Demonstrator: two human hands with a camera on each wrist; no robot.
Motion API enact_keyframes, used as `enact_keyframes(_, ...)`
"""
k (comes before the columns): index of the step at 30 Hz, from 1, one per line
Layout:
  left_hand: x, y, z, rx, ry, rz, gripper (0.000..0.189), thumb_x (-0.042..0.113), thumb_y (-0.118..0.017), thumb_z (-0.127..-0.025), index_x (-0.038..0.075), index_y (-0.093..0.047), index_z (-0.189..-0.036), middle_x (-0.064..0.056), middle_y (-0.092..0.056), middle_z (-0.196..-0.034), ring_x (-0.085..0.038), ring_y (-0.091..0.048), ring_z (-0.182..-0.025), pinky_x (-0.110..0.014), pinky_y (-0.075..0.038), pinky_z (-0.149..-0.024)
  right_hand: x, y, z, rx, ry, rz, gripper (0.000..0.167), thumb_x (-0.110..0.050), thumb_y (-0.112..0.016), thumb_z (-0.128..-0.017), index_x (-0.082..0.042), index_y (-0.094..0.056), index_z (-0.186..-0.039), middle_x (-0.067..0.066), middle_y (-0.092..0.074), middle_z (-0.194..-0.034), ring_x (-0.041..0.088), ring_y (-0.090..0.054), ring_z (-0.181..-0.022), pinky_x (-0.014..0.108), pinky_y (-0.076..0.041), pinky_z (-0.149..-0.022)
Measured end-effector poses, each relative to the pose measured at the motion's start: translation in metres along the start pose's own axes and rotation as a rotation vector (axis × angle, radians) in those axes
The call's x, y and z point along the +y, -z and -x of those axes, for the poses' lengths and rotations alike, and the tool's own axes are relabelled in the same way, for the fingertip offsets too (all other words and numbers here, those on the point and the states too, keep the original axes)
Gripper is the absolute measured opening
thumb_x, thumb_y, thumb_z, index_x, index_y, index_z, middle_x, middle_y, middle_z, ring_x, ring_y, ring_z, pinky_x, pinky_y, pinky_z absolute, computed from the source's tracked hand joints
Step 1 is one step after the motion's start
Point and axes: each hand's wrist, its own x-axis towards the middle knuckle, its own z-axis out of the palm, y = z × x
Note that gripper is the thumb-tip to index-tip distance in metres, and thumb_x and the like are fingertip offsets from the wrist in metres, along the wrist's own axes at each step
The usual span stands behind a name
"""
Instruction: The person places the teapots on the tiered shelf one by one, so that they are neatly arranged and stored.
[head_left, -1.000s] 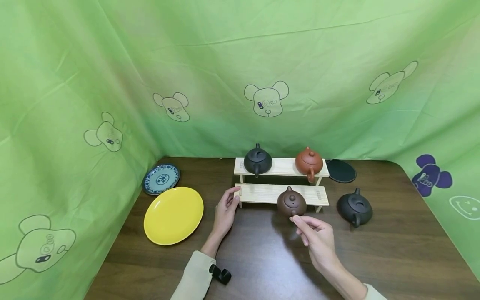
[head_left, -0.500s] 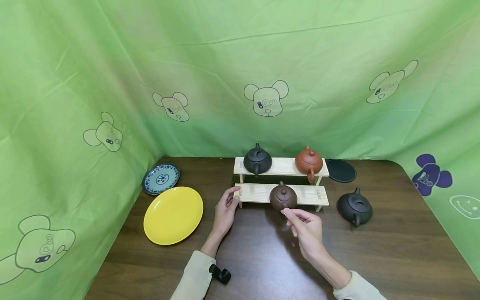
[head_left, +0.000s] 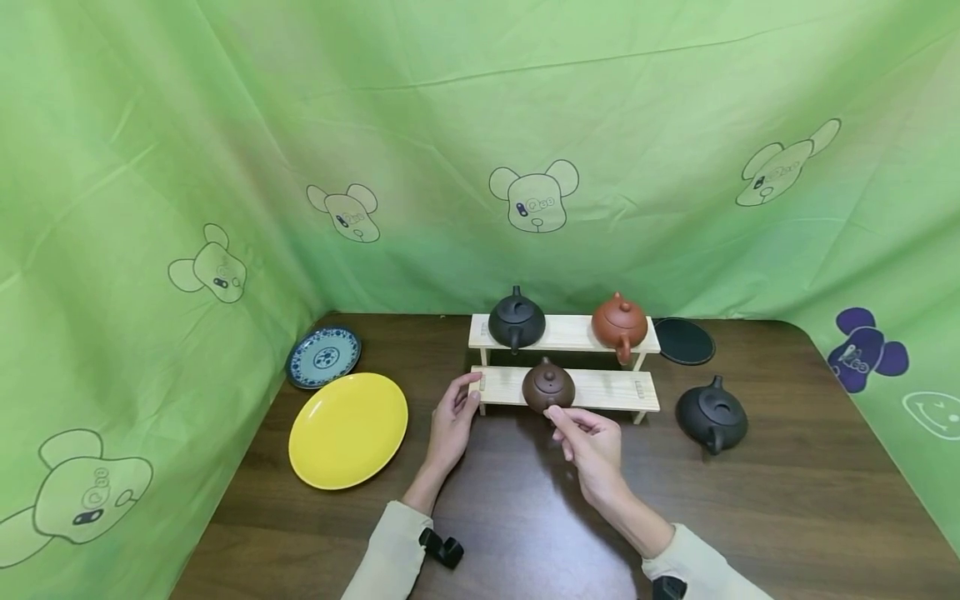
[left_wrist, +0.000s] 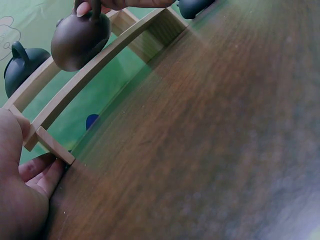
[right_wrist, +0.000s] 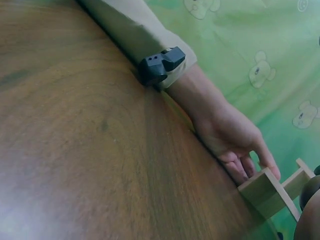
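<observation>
My right hand pinches the handle of a dark brown teapot between thumb and fingers. In the head view the teapot overlaps the lower tier of a pale two-tier wooden stand, left of its middle. My left hand holds the left end of that tier, its thumb at the board's edge and fingers by the leg, as the left wrist view shows. On the upper tier stand a black teapot at the left and a reddish-brown teapot at the right.
Another black teapot sits on the table right of the stand, with a dark round coaster behind it. To the left lie a yellow plate and a blue patterned plate. Green cloth hangs behind.
My right hand has carried the brown teapot leftward and slightly back along the front of the lower tier. My left hand has kept its hold on the stand's left end.
</observation>
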Motion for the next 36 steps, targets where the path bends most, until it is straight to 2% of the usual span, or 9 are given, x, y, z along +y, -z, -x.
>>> enact_keyframes(6, -0.013, 0.001, -0.004, -0.013, 0.118, 0.04, 0.03, 0.02, -0.07, -0.111, 0.026, -0.074, -0.14, 0.007, -0.073, -0.143, -0.015, -0.071, -0.127, -0.025, -0.054, -0.107, 0.004, -0.006, -0.006, 0.009, -0.014, -0.011, 0.013, 0.006, -0.078, -0.098, -0.002, -0.085, -0.09, -0.002, -0.068, -0.062, 0.002, -0.048, -0.045, 0.015, -0.038, -0.043)
enact_keyframes(12, -0.017, 0.001, -0.005, -0.027, 0.104, 0.032, 0.031, 0.02, -0.069, -0.111, 0.029, -0.073, -0.14, 0.008, -0.073, -0.143, -0.023, -0.071, -0.13, -0.026, -0.054, -0.108, 0.007, -0.011, -0.01, 0.015, -0.001, 0.004, 0.01, 0.004, -0.08, -0.097, -0.001, -0.084, -0.089, -0.003, -0.067, -0.061, 0.001, -0.047, -0.044, 0.015, -0.037, -0.044)
enact_keyframes(18, -0.02, 0.001, -0.004, -0.028, 0.121, 0.05, 0.031, 0.02, -0.069, -0.111, 0.029, -0.072, -0.14, 0.006, -0.072, -0.144, -0.021, -0.07, -0.131, -0.026, -0.054, -0.108, 0.01, -0.015, -0.014, 0.019, 0.004, 0.035, 0.01, 0.0, -0.083, -0.097, 0.0, -0.083, -0.087, -0.004, -0.067, -0.059, 0.001, -0.047, -0.043, 0.015, -0.033, -0.041)
enact_keyframes(26, -0.023, 0.001, -0.005, -0.03, 0.141, 0.059, 0.031, 0.02, -0.068, -0.112, 0.028, -0.071, -0.141, 0.005, -0.072, -0.145, -0.021, -0.069, -0.132, -0.026, -0.053, -0.109, 0.013, -0.022, -0.018, 0.002, -0.005, 0.027, 0.015, 0.0, -0.082, -0.098, 0.013, -0.079, -0.093, -0.004, -0.067, -0.06, 0.002, -0.047, -0.044, 0.015, -0.034, -0.043)
enact_keyframes(31, -0.023, 0.001, -0.005, -0.031, 0.126, 0.064, 0.031, 0.02, -0.068, -0.112, 0.028, -0.071, -0.142, 0.004, -0.072, -0.145, -0.022, -0.069, -0.132, -0.027, -0.054, -0.109, 0.014, -0.024, -0.022, 0.001, -0.033, 0.029, 0.014, -0.004, -0.082, -0.099, 0.007, -0.08, -0.091, -0.004, -0.067, -0.061, 0.002, -0.048, -0.045, 0.015, -0.033, -0.043)
enact_keyframes(36, -0.021, 0.002, -0.004, -0.034, 0.142, 0.074, 0.031, 0.018, -0.068, -0.112, 0.028, -0.072, -0.141, 0.007, -0.072, -0.145, -0.019, -0.069, -0.132, -0.027, -0.054, -0.109, 0.012, -0.026, -0.024, -0.016, -0.068, 0.035, 0.015, -0.007, -0.083, -0.099, 0.003, -0.08, -0.089, -0.004, -0.066, -0.061, 0.002, -0.048, -0.045, 0.016, -0.033, -0.044)
